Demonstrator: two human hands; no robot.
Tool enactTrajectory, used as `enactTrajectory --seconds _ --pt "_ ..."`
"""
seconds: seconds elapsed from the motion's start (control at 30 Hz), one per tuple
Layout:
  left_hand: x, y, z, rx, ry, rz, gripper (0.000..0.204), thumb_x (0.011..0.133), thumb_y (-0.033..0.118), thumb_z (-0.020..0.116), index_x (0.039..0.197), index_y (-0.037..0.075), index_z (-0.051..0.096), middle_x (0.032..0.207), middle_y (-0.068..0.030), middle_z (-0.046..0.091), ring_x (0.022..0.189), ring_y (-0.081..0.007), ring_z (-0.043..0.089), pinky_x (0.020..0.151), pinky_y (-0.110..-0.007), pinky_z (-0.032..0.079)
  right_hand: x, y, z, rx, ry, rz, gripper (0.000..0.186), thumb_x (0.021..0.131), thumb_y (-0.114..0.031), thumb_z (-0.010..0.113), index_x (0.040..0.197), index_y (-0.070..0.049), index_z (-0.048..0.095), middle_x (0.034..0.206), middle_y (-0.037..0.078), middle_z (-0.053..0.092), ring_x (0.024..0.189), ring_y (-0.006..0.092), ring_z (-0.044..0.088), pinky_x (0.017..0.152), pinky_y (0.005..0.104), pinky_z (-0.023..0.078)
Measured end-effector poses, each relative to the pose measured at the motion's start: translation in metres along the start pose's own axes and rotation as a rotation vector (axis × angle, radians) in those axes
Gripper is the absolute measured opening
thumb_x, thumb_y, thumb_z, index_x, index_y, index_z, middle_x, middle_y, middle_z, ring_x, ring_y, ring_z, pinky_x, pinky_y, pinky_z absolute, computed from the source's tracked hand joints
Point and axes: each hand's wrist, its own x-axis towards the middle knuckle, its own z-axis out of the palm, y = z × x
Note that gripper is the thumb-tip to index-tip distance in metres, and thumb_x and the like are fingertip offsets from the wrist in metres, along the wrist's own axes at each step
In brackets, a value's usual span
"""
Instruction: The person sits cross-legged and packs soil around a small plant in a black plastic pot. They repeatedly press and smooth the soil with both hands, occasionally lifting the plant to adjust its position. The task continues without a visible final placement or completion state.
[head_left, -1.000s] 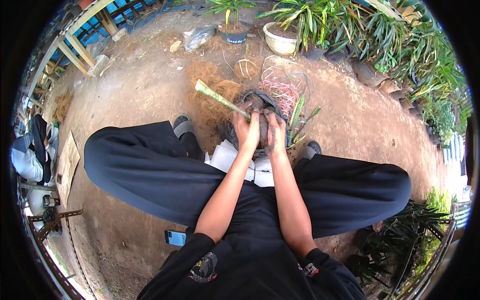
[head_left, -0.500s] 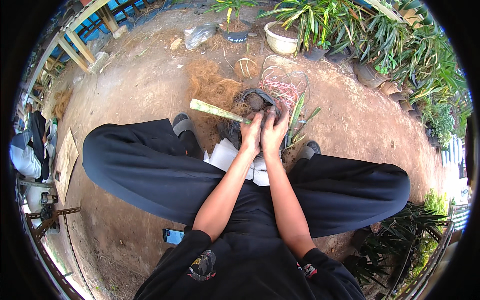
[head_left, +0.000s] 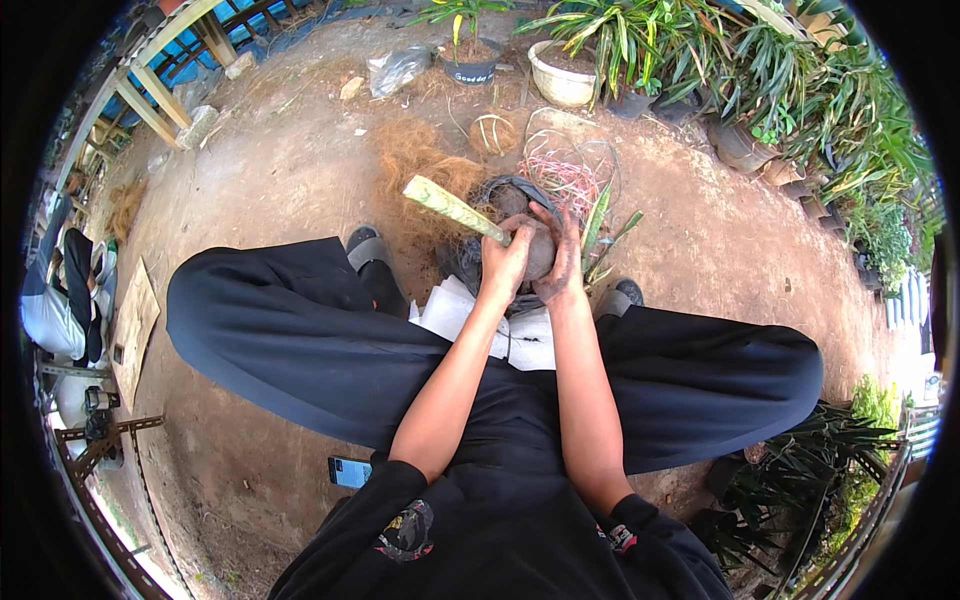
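My left hand (head_left: 504, 262) is closed around the lower end of a pale mottled green leaf cutting (head_left: 443, 206) and also presses against a grey-brown ball of soil (head_left: 539, 250). My right hand (head_left: 563, 262), soiled, cups the ball from the right with curved fingers. Beneath and behind them is a crumpled black plastic bag (head_left: 461, 264) with more soil inside. Orange-brown fibre (head_left: 410, 165) lies behind on the left, a tangle of pink strands (head_left: 560, 170) behind on the right. Green leaves (head_left: 598, 225) stand beside my right hand, and white sheets (head_left: 450, 318) lie below.
I sit cross-legged on bare ground. A white pot (head_left: 562, 85) and a dark pot (head_left: 469, 70) stand ahead, potted plants (head_left: 760, 120) line the right. Another person (head_left: 60, 310) is at the far left by a cardboard sheet (head_left: 137, 330). A phone (head_left: 349, 472) lies at my left hip.
The leaf cutting dipped half a second ago and is now raised again. My right hand has shifted slightly right and turned, showing more of the soil ball between my hands.
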Motion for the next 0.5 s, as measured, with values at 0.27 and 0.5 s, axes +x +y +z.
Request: enactTrajectory --seconds 0.27,0.5 --pt "-0.005 -0.002 -0.007 0.578 0.306 0.429 0.036 0.072 0.007 0.052 0.108 0.003 0.055 0.119 -0.0195 0.049 0.115 -0.0384 0.041 0.101 -0.049 0.028 -0.003 0.014 0.0 -0.186 0.021 0.039 0.03 0.087 -0.029 0.058 0.103 -0.004 0.061 0.096 0.007 0.064 0.083 0.0187 0.062 0.075 0.0315 0.05" --pt "0.005 -0.001 -0.006 -0.311 0.237 -0.472 0.038 0.09 0.04 0.048 0.106 0.006 0.057 0.106 -0.0102 0.06 0.091 -0.0235 0.06 0.082 -0.037 0.048 -0.009 0.019 0.013 -0.472 -0.001 -0.506 0.035 0.094 -0.027 0.051 0.088 0.003 0.067 0.097 0.01 0.067 0.088 0.0177 0.061 0.084 0.0296 0.046"
